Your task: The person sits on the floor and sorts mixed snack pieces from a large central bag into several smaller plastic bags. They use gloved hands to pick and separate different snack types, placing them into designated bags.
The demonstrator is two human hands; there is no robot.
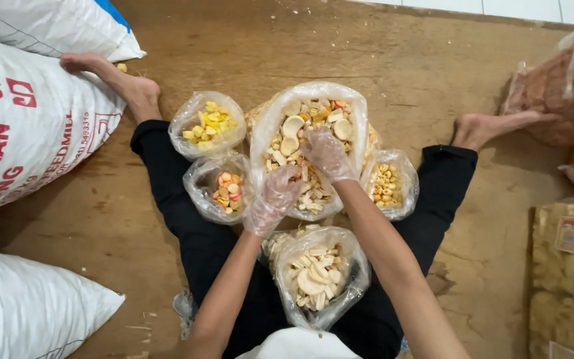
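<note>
- I sit on the wooden floor (367,60) with my legs spread, and five open plastic bags of crackers stand between them.
- Both my hands wear thin clear gloves and are in the mouth of the large middle bag (313,143), which holds a mix of pale round and stick-shaped crackers with a few coloured ones.
- My left hand (275,196) is curled nearly closed at the near edge of that bag; it looks to have a small clutch of crackers in it, though the glove hides just what.
- My right hand (327,154) lies palm down on the pile with loosely bent fingers, touching the crackers; I cannot tell if it grips any.
- Around the middle bag: a bag of yellow crackers (208,124) to its upper left, a bag of orange and pink crackers (224,189) just below that, a bag of small golden pieces (388,185) to its right, and a bag of pale chips (315,276) nearest my lap.
- I judge the step in hand to be picking and mixing crackers by the handful in the middle bag.
- Any next move calls for a gentle grip, since these pieces look brittle, and for keeping the floppy bag mouths open.
- White printed sacks (28,119) lie on the floor to my left.
</note>
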